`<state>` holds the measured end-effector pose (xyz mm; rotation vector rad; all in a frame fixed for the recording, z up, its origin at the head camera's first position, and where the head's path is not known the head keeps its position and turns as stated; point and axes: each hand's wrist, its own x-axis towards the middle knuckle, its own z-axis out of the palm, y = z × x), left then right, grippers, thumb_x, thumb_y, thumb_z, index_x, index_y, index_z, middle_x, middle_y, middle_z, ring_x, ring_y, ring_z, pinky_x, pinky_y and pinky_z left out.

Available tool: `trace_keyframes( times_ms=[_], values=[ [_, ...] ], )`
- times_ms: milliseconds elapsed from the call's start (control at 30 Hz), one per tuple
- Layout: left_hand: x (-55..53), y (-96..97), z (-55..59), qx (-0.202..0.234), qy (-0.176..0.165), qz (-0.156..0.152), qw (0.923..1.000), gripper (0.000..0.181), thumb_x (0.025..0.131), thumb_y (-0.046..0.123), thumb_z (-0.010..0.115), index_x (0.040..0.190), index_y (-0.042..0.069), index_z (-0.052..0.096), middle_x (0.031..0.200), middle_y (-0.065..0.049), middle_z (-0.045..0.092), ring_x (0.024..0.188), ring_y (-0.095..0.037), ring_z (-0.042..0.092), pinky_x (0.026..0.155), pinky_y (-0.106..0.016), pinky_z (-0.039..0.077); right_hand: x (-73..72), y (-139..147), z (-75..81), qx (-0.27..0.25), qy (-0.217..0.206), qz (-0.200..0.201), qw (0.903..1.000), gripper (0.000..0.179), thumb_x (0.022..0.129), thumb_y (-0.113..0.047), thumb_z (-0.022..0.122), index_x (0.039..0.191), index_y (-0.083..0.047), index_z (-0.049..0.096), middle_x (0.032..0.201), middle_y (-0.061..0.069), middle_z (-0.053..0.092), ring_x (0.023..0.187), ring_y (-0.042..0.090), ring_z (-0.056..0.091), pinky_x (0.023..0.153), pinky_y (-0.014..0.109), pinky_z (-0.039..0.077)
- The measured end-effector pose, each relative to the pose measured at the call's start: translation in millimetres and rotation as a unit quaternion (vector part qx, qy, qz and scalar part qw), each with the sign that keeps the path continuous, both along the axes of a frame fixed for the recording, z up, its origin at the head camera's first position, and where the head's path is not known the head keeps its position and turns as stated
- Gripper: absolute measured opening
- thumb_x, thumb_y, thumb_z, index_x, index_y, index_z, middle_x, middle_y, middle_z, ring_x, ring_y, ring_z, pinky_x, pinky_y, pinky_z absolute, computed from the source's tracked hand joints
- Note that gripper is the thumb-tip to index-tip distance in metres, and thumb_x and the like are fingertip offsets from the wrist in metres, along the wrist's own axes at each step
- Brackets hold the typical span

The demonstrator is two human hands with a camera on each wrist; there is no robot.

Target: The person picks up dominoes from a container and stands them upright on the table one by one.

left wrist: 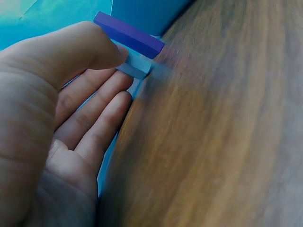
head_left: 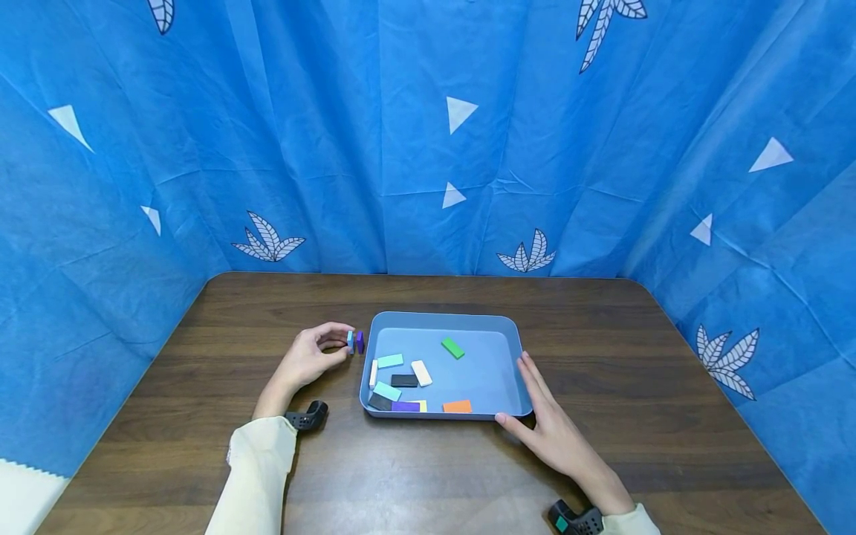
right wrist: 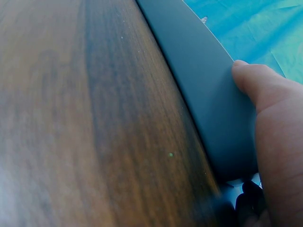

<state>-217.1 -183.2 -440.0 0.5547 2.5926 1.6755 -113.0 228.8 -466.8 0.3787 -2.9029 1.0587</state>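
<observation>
My left hand [head_left: 311, 362] pinches a light blue domino block [left wrist: 136, 65] between thumb and fingers, left of the tray. A purple domino block [head_left: 360, 342] stands on edge close beside it, between that block and the tray's left wall. In the left wrist view the purple block overlaps the light blue one. My right hand [head_left: 550, 427] rests at the near right corner of the blue-grey tray [head_left: 449, 320]. Its fingers lie fairly straight along the right side, and the thumb touches the near rim, as the right wrist view also shows.
Inside the tray lie several more domino blocks, including a green one [head_left: 452, 348], an orange one [head_left: 458, 406] and a black one [head_left: 404, 380]; most are gathered at the left. Brown wooden table [head_left: 281, 297] surrounds the tray. A blue patterned curtain [head_left: 414, 134] hangs behind.
</observation>
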Motion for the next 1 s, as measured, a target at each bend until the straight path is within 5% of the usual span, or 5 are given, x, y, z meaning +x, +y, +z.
trace_keyframes(
  times_ms=[400,733,1000],
  values=[
    [0.5,1.7,-0.2,-0.013,0.007,0.007,0.9999,0.034,0.084,-0.006,0.066,0.117,-0.008,0.060,0.110,-0.026,0.065,0.101,-0.038,0.064,0.093,-0.047,0.051,0.5,0.2,0.7,-0.001,0.006,0.002,1.0000,0.092,0.089,-0.048,0.063,0.156,-0.023,0.005,0.163,-0.003,0.000,0.149,0.026,0.013,0.110,0.058,0.031],
    [-17.2,-6.2,-29.6,-0.028,0.003,0.026,0.9993,0.037,0.083,0.003,0.070,0.120,0.001,0.062,0.112,-0.020,0.066,0.103,-0.030,0.065,0.093,-0.040,0.052,0.0,0.4,0.5,-0.006,0.005,0.004,1.0000,0.092,0.089,-0.048,0.063,0.156,-0.023,0.005,0.163,-0.003,0.000,0.148,0.027,0.013,0.109,0.059,0.030],
    [-15.2,-7.7,-22.6,-0.036,0.011,0.019,0.9991,0.045,0.081,0.008,0.074,0.124,0.003,0.061,0.114,-0.015,0.066,0.104,-0.027,0.065,0.092,-0.034,0.053,0.7,-0.3,0.1,0.000,-0.007,-0.002,1.0000,0.093,0.088,-0.052,0.062,0.156,-0.023,0.004,0.163,-0.002,0.000,0.149,0.027,0.013,0.110,0.059,0.029]
  ],
)
